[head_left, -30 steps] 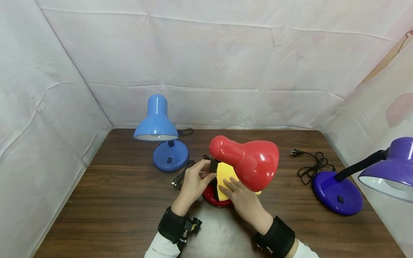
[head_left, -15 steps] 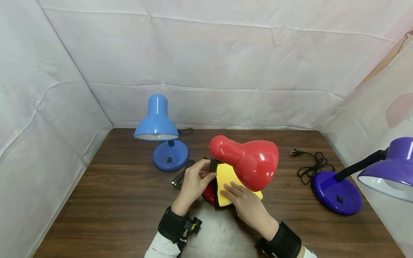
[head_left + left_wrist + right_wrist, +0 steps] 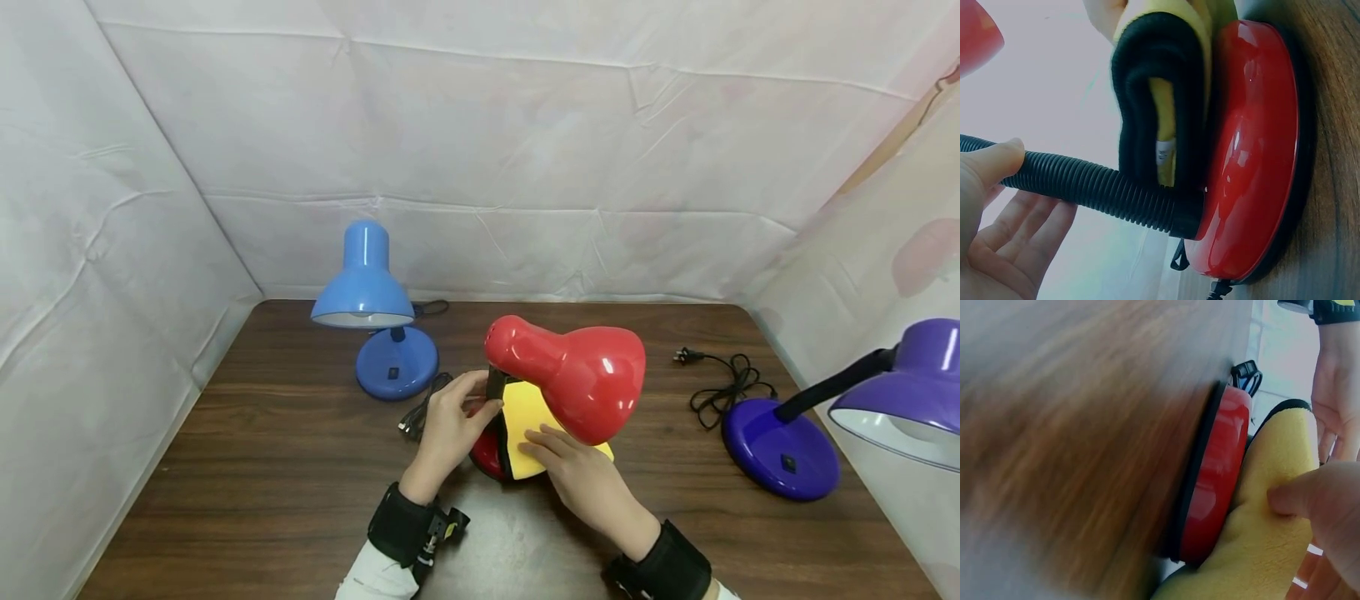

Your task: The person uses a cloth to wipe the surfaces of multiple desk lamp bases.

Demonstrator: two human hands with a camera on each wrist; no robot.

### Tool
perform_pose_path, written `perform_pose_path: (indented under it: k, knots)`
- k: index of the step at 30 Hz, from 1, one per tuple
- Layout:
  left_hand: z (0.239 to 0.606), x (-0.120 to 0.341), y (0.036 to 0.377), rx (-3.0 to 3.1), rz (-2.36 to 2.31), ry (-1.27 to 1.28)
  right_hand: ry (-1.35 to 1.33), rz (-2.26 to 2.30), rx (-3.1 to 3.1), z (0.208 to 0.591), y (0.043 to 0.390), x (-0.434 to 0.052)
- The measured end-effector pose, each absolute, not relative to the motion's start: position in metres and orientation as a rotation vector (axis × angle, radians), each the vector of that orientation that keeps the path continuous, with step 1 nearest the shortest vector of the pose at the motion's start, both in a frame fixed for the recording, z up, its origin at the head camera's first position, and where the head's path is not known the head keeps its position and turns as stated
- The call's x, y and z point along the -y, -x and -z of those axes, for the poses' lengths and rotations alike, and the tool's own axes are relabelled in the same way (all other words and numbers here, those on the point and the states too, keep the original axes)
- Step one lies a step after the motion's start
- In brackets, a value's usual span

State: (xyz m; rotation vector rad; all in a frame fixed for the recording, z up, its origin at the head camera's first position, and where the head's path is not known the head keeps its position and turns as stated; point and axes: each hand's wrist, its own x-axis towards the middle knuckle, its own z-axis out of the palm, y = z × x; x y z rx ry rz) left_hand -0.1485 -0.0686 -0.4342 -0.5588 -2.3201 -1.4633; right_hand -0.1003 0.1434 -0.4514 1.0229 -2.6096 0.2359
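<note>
White creased sheeting walls in a dark wooden table (image 3: 285, 467). From the head view, a red lamp (image 3: 577, 375) stands at its middle, between a blue lamp (image 3: 371, 308) and a purple lamp (image 3: 825, 417). The left hand (image 3: 447, 425) curls round the lamp's black neck; the right hand (image 3: 581, 471) lies with fingers fairly straight, pressing a yellow cloth (image 3: 525, 417) onto the red base.

The left wrist view shows the thumb (image 3: 991, 164) on the ribbed neck (image 3: 1085, 185), the other fingers loose beneath, and the black-edged cloth (image 3: 1157, 81) folded against the base (image 3: 1250, 150).

In the blurred right wrist view, a fingertip (image 3: 1310, 497) digs into the cloth (image 3: 1272, 537) beside the base (image 3: 1213, 481).

A hard push could tip the top-heavy lamp if the neck grip loosens, and the cloth could snag the cord.
</note>
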Motion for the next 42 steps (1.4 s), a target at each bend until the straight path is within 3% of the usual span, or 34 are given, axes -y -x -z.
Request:
perform_pose_path:
  k: [13,25,42]
  knots:
    - [0.432,0.065,0.146,2.28,1.476,0.57,-0.928,-0.542,2.511,0.432,0.102,-0.162]
    - [0.433,0.063,0.144,2.255,1.467,0.533,-0.722,-0.515,2.445,0.421,0.097,-0.176]
    - [0.443,0.06,0.144,2.308,1.402,0.415,-0.726,-0.519,2.421,0.414,0.095,-0.19]
